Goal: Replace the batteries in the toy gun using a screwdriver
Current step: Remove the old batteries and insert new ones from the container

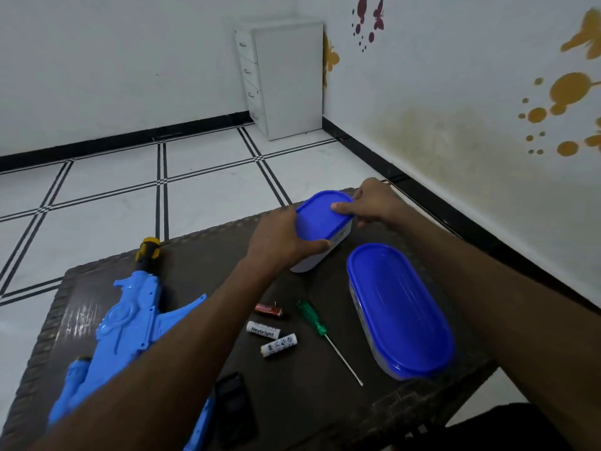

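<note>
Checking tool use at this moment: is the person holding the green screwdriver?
No: the green screwdriver lies untouched on the table, while the left hand and right hand grip the smaller blue-lidded container.

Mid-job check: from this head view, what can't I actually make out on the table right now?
Head view only:
- Contents of the far container: blue lid on, left hand and right hand grip it.
- Contents of the near container: lid covers it.
- Toy gun: left forearm crosses it; rear cut off by the bottom edge.
- Dark part beside the gun: too dim to identify.
- Red battery: label too small.
</note>
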Available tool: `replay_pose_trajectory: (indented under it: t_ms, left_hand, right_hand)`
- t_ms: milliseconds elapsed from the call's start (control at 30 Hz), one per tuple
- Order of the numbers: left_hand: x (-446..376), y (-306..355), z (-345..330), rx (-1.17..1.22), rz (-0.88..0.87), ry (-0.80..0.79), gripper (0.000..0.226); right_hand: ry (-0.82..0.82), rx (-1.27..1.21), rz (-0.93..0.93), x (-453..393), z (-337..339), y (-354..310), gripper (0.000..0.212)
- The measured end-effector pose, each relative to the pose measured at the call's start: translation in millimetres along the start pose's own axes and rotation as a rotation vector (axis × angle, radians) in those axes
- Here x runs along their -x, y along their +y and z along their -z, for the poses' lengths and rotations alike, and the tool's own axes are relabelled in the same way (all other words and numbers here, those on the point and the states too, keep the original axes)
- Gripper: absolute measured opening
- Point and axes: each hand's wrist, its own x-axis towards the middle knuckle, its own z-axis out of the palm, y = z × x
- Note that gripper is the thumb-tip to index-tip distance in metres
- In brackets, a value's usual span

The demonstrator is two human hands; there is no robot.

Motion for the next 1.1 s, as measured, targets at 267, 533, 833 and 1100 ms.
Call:
replay_pose_trajectory:
  t_ms: [267,533,833,1100]
  left_hand:
    - [-0.7,6.3,-0.2,-0.003,0.101,0.041,0.058]
    - [-2.2,5.4,0.4,-0.049,0.088,0.009,0.064]
    - [12.5,2.6,6.6,-0.049,-0.094,0.172,0.074]
    - [45.1,-33.8,35.4,0.730,0.211,0.155,0.049]
  right_hand:
    - [0.054,0.308,0.064,7.8,10.0,-28.9,0.053]
    - [0.077,0.181,0.038,11.5,16.1,-36.8,0.046]
    - [0.162,-0.204,0.103,31.4,1.7,-16.3,0.059]
    - [0.190,-0.116,0.234,55.8,-1.8,-14.7,0.014]
